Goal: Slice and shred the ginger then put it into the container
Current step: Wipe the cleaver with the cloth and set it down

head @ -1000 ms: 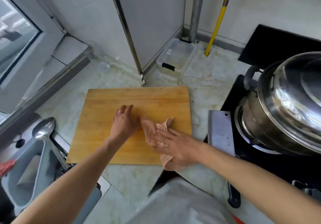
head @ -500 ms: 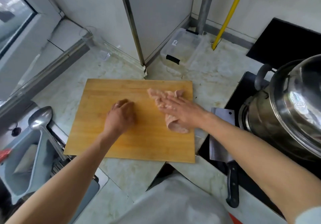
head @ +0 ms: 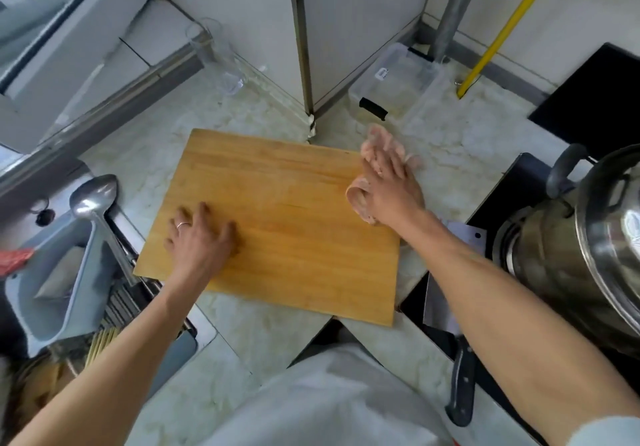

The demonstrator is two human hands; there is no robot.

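Observation:
A wooden cutting board [head: 277, 203] lies on the marble counter. My left hand [head: 199, 238] rests on its near left part, fingers loosely bent, holding nothing. My right hand [head: 388, 182] presses flat on a pinkish cloth [head: 358, 200] at the board's far right corner, with the cloth spilling over the edge. A clear plastic container [head: 398, 85] with a black clip stands beyond the board against the wall. A cleaver [head: 450, 307] with a black handle lies to the right of the board, partly under my right arm. No ginger is visible.
A large steel pot with lid [head: 588, 238] sits on the black stove at right. A grey sink rack [head: 62, 272] with a steel ladle [head: 93, 196] is at left. A glass [head: 214, 58] stands by the window ledge. A yellow-handled tool [head: 502, 30] leans on the far wall.
My right hand has swept the cloth across the board from its near middle to the far right corner. My left hand stayed pressed on the board, shifting slightly left.

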